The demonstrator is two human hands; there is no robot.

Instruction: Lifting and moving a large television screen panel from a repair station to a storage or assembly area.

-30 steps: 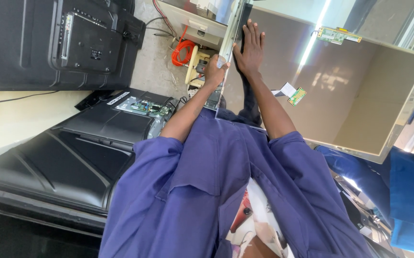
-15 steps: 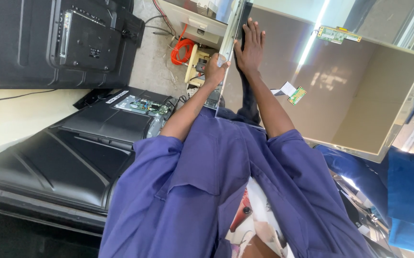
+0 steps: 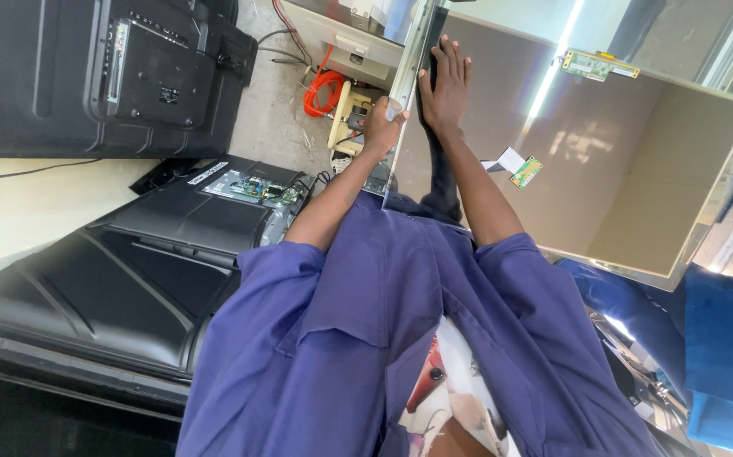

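On the far left a black TV back [image 3: 129, 76] stands upright, and another black TV shell [image 3: 129, 279] lies flat below it with a green circuit board [image 3: 256, 188] bared near its upper edge. Past that, on the floor, sit an orange cable coil [image 3: 322, 91] and a cream power strip [image 3: 343, 118].

The left hand [image 3: 381, 125] is closed around the metal edge strip of the big panel [image 3: 637, 169], low on its left side. Just beside it the right hand [image 3: 445, 85] lies flat and open, fingers spread against the panel's face near that same edge. So the hands are close together, one clamped, one pressing.

The panel stands tilted off the floor, leaning away to the right, with small green boards [image 3: 600, 64] on flex tails at its top edge and another [image 3: 525, 172] midway down.

I'd judge it light for its size but thin, glassy and easily cracked; it would flex if carried by one corner. The metal frame edges look like the safest hold, well clear of the flex boards. A blue sleeve [image 3: 726, 330] shows at the right
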